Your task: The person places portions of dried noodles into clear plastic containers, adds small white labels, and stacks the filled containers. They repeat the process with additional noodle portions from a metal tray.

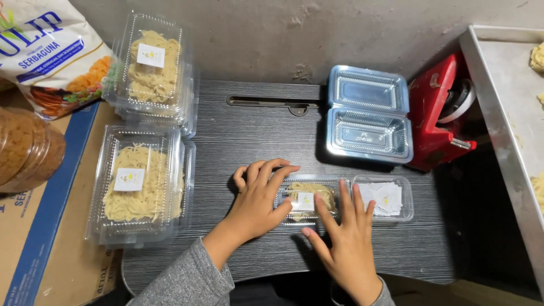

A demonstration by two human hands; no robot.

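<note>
left hand (258, 195) flat, fingers spread, bracing noodle box (307, 199) at table (255, 130) centre | right hand (343, 235) fingertips press its label (to stick it) | sticker tub (385, 198) at 3 o'clock

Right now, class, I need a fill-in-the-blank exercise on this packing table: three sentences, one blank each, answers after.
1. Both hands, the left hand and right hand, press on a small clear box filled with ____.
2. The empty clamshell container lies ____.
3. Right of it stands a device coloured ____.

Missing words: noodles; open; red
</note>
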